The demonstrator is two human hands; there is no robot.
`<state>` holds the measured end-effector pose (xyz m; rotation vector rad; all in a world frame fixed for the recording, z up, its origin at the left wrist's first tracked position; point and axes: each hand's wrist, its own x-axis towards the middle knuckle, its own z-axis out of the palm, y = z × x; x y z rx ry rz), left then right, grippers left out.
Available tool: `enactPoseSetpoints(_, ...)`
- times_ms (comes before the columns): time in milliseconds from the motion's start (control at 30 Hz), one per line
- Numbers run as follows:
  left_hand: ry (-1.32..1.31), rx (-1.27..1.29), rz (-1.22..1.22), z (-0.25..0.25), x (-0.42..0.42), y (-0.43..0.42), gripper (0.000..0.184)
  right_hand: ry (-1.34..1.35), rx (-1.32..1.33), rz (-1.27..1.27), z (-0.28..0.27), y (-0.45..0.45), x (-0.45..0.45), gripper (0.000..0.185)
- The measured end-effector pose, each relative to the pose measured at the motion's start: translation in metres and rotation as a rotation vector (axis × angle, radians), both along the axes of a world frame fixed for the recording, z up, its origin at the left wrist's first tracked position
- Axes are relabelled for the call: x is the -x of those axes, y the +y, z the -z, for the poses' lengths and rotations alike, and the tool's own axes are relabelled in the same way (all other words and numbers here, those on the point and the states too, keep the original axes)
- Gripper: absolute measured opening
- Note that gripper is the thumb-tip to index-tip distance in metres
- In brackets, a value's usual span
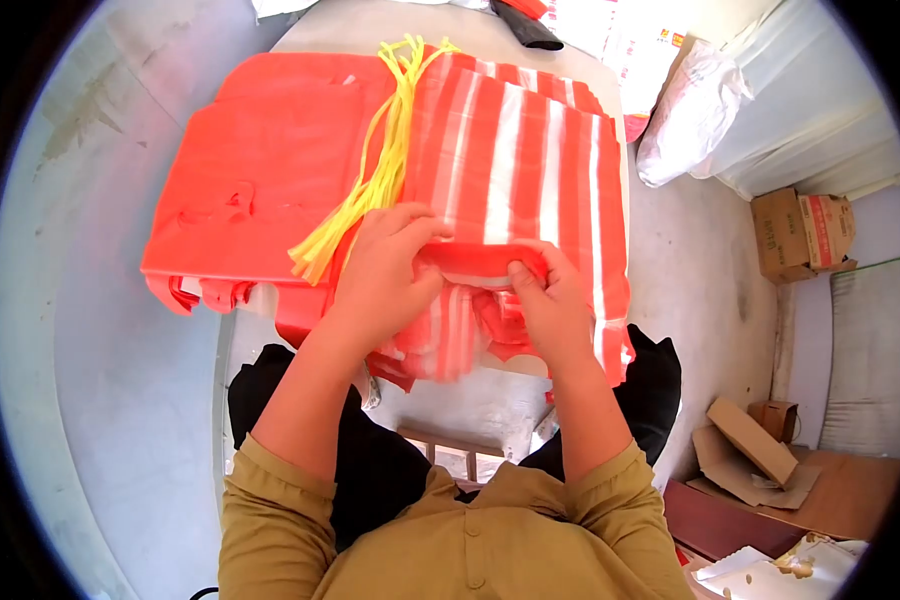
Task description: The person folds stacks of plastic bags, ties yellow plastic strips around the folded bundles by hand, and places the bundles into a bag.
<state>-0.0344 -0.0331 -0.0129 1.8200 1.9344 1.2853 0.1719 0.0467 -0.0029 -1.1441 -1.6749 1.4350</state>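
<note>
A bundle of yellow strips (395, 150) lies between a stack of plain red sheets (260, 150) on the left and a stack of red-and-white striped sheets (505, 150) on the right. Near the front edge, my left hand (390, 265) and my right hand (550, 290) hold a folded red strip of striped material (480, 262) stretched between them. The fingers of both hands are closed on it, the right thumb on top. Below the strip its striped part hangs, blurred by motion.
White plastic bag (690, 110) at the upper right, with a cardboard box (800, 235) beyond it. Opened cardboard (755, 450) lies at the lower right. A dark object (527, 25) rests at the table's (340, 30) far edge. Part of a wooden stool (450, 445) shows between the legs.
</note>
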Motion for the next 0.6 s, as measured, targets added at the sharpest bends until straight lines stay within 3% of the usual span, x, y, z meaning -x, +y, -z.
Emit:
enactPoseSetpoints(67,-0.126,0.105,0.070,-0.007,-0.002,0.009,0.037,0.014,0.004,0.038,-0.001,0.008,-0.004,0.028)
enactPoseSetpoints(133,-0.076,0.135,0.059,0.000,-0.001,0.018,0.034,0.045,0.044,0.072,0.007,0.019,-0.012,0.033)
enactPoseSetpoints(233,0.047,0.175,0.027,0.005,-0.001,0.028,0.033,-0.111,-0.071,0.086,0.026,0.034,-0.029,0.039)
enactPoseSetpoints(367,0.174,0.156,0.035,0.009,-0.002,0.038,0.031,-0.322,-0.021,0.070,0.024,0.037,-0.039,0.041)
enactPoseSetpoints(600,0.443,0.166,-0.032,0.012,-0.015,0.042,0.031,-0.573,-0.292,0.031,0.021,0.035,-0.041,0.036)
